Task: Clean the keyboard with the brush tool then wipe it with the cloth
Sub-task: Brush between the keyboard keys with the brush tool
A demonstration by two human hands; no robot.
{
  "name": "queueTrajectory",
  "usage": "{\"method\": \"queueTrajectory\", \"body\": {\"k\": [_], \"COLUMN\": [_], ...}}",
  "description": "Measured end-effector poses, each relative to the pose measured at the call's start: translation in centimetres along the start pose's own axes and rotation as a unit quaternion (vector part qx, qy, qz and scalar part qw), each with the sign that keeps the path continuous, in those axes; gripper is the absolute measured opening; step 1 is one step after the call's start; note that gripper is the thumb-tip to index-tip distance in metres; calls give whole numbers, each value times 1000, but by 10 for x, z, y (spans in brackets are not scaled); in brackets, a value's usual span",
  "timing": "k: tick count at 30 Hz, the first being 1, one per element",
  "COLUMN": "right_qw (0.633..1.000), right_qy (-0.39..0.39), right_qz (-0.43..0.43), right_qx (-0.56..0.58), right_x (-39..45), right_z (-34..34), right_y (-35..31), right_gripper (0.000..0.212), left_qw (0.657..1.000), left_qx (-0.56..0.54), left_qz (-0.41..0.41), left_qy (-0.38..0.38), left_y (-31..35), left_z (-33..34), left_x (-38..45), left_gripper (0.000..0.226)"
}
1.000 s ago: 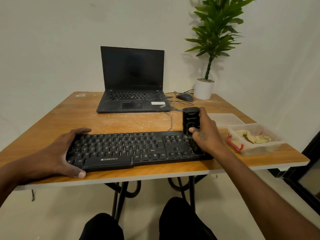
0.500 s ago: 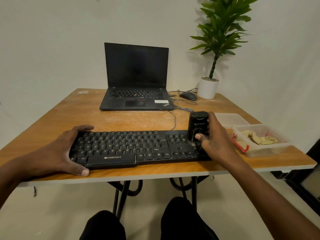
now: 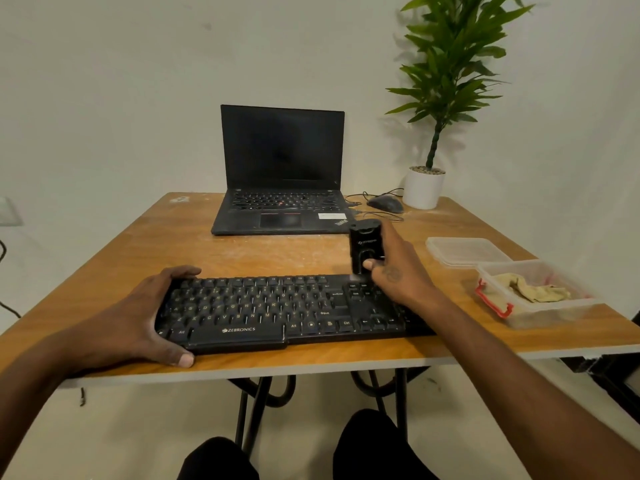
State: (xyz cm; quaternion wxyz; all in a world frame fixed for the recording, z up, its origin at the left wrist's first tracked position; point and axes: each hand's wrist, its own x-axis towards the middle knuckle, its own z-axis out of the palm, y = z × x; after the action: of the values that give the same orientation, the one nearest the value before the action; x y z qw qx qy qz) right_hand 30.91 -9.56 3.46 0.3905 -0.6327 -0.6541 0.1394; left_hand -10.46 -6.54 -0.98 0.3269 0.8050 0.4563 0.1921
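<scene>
A black keyboard [image 3: 277,310] lies along the near edge of the wooden table [image 3: 277,254]. My left hand [image 3: 138,317] grips its left end, thumb on the front edge and fingers over the back. My right hand [image 3: 398,271] holds a black brush tool [image 3: 363,247] upright, its lower end on the keys at the keyboard's upper right. A yellowish cloth [image 3: 530,291] lies crumpled in a clear plastic box [image 3: 554,313] at the right.
An open black laptop [image 3: 282,174] stands at the back middle, with a mouse [image 3: 385,203] and cables beside it. A potted plant [image 3: 424,187] is at the back right. The box's clear lid [image 3: 464,251] lies behind the box.
My right hand has moved the brush tool a little away from me, toward the keyboard's back right keys. My left hand keeps its grip. The camera view has shifted.
</scene>
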Motion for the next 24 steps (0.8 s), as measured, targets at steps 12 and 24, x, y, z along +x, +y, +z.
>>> {"method": "queueTrajectory", "body": {"k": [12, 24], "right_qw": [999, 999], "right_qy": [-44, 28], "right_qz": [-13, 15], "right_qx": [14, -18], "right_x": [-4, -12], "right_z": [21, -5], "right_y": [-14, 9], "right_gripper": [68, 61], "left_qw": [1000, 1000], "left_qx": [1, 8], "left_qz": [-3, -3], "left_qy": [-2, 1], "left_y": [0, 3], "left_z": [0, 0], "left_x": [1, 0], "left_gripper": [141, 140]}}
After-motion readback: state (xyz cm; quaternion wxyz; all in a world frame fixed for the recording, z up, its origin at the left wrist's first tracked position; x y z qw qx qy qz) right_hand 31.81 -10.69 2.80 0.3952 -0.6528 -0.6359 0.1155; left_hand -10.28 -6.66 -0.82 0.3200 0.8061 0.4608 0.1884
